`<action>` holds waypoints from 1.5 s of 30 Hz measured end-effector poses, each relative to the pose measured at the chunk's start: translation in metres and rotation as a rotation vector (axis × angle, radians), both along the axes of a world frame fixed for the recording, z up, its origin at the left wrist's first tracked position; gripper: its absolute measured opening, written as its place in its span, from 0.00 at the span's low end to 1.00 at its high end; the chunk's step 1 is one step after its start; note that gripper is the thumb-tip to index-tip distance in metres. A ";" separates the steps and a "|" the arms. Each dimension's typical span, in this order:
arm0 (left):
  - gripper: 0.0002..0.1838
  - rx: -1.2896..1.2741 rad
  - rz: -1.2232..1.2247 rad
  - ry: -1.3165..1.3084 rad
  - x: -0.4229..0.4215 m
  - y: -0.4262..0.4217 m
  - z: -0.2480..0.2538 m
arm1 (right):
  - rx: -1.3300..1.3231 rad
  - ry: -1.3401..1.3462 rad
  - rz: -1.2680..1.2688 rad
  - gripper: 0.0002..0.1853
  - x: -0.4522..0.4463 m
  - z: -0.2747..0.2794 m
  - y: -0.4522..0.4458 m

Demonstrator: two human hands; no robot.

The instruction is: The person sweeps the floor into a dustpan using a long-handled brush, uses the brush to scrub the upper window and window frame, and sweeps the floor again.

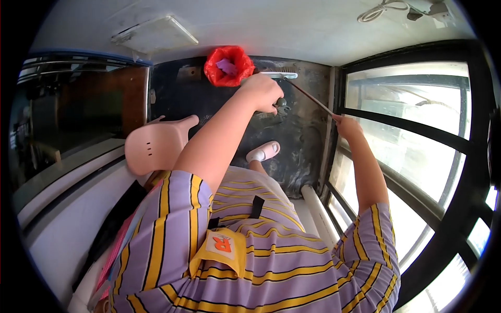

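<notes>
My left hand [263, 93] reaches down beside the red-lined bin [228, 65], its fingers curled. What it holds, if anything, is hard to make out; a small dark object [282, 102] shows at its fingertips. My right hand [347, 127] is closed round the upper end of a thin brown stick [312, 98]. The stick slants down to a light-coloured brush head [284, 75] near the wall, right of the bin. Inside the bin's red bag lies something purple [226, 66].
A pink plastic stool [151, 145] stands at the left. My foot in a pink slipper [269, 150] is on the dark floor [219, 112]. Black-framed windows [407, 130] line the right side, and a coiled white cable [383, 9] hangs at the upper right.
</notes>
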State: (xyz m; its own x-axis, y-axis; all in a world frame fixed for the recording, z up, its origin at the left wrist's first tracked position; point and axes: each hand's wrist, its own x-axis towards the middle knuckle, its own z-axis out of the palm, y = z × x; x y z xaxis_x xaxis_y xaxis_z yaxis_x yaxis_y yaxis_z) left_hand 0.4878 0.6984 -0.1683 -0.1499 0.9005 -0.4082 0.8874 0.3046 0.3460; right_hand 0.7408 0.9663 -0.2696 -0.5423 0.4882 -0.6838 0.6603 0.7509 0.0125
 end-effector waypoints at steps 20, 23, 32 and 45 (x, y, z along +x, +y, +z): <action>0.18 0.004 0.000 -0.003 0.015 -0.003 0.009 | 0.018 0.012 -0.058 0.20 0.057 0.051 0.000; 0.17 0.022 -0.013 0.011 0.012 0.000 0.010 | 0.037 0.023 -0.106 0.22 0.051 0.024 -0.003; 0.17 0.049 -0.027 0.028 0.011 0.009 0.004 | -0.012 -0.017 -0.199 0.23 0.059 -0.002 -0.004; 0.17 -0.032 0.010 0.027 0.012 0.006 0.011 | 0.089 0.097 0.126 0.18 0.029 0.003 0.022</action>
State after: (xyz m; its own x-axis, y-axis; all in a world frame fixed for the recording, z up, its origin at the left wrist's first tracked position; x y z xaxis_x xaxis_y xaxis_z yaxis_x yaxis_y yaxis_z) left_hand 0.4996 0.7041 -0.1569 -0.1702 0.8854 -0.4325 0.8930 0.3241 0.3121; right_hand 0.7696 0.9879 -0.2663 -0.6645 0.4689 -0.5819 0.5626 0.8264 0.0234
